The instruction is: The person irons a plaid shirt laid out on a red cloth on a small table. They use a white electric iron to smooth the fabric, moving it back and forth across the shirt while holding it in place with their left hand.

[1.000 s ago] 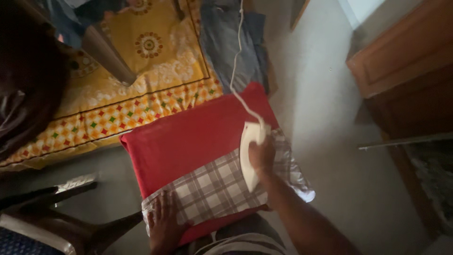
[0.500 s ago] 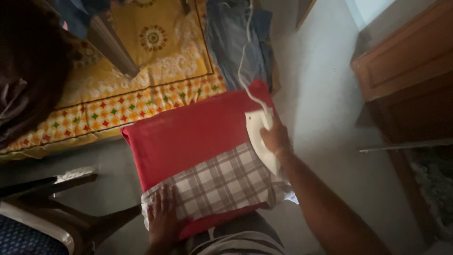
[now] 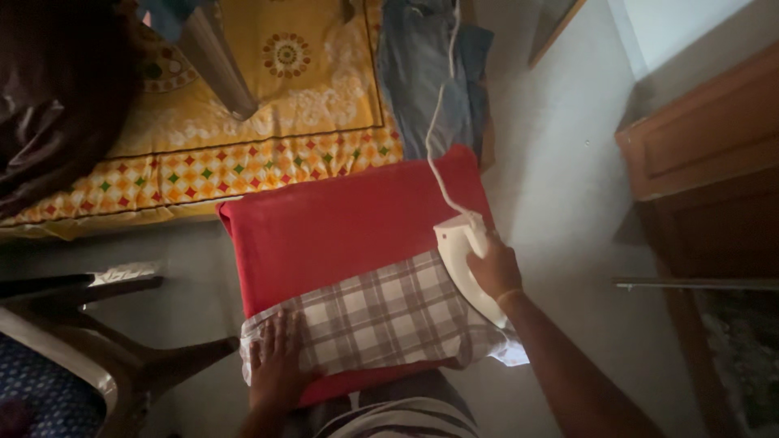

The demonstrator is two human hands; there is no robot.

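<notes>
A white electric iron [image 3: 469,268] is held in the right hand [image 3: 493,268], grip clamped round its handle, sole pressed on the right end of the plaid cloth [image 3: 381,316]. The plaid cloth is spread flat across the near part of the red padded surface [image 3: 341,223], w/ its right end hanging off the edge. The left hand [image 3: 274,361] is laid flat, fingers apart, nothing clutched, on the cloth's left corner; judged, the fabric is thus kept taut & stopped from sliding under the iron. The white cord [image 3: 438,122] is run away from the iron, beyond the red surface's far edge, over the blue garment [image 3: 422,73], so it's kept off the cloth.

Vs. 1 s ago: the iron is shifted rightward, from further in on the cloth to its right edge, nose angled more outward. The left hand is unchanged at its corner.
</notes>
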